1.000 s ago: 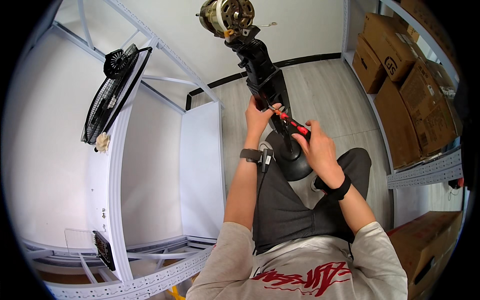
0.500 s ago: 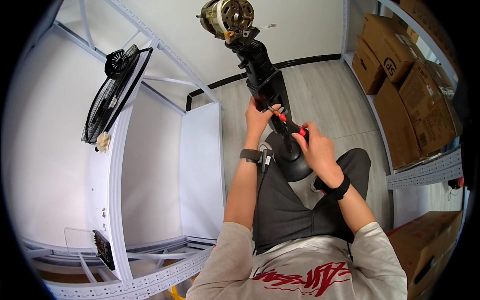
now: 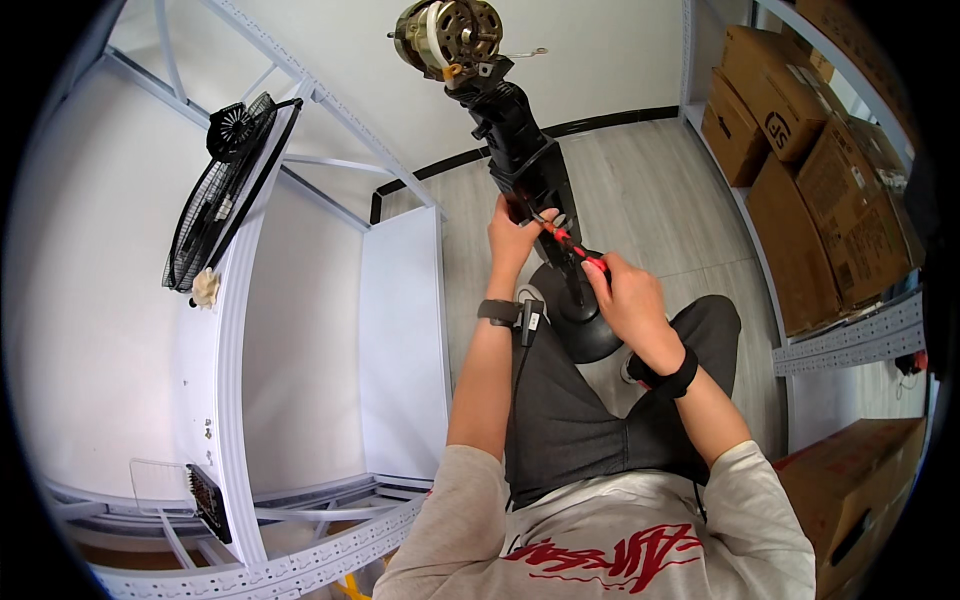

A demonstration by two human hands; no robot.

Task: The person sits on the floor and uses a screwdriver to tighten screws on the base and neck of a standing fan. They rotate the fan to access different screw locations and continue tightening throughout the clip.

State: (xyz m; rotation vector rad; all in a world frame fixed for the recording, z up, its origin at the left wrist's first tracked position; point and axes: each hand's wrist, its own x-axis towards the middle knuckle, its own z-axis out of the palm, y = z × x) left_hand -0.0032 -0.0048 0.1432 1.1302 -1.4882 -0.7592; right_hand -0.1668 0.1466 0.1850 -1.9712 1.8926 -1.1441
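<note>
A black pedestal fan stand [image 3: 520, 150] rises in front of me, with its bare motor [image 3: 447, 35] at the top and its round base [image 3: 585, 325] on the floor. My left hand [image 3: 512, 238] grips the black housing of the stand. My right hand [image 3: 625, 292] holds a red-handled screwdriver [image 3: 572, 248], and the tip points into the housing beside my left fingers. The screw itself is hidden.
A white metal shelf unit [image 3: 400, 330] stands at my left. A black fan grille [image 3: 225, 190] leans on it, with a small dark panel [image 3: 205, 500] lower down. Stacked cardboard boxes [image 3: 800, 150] fill the rack on the right. Grey wooden floor [image 3: 650, 190] lies around the base.
My right hand has shifted slightly with the screwdriver against the housing. My left hand keeps its hold.
</note>
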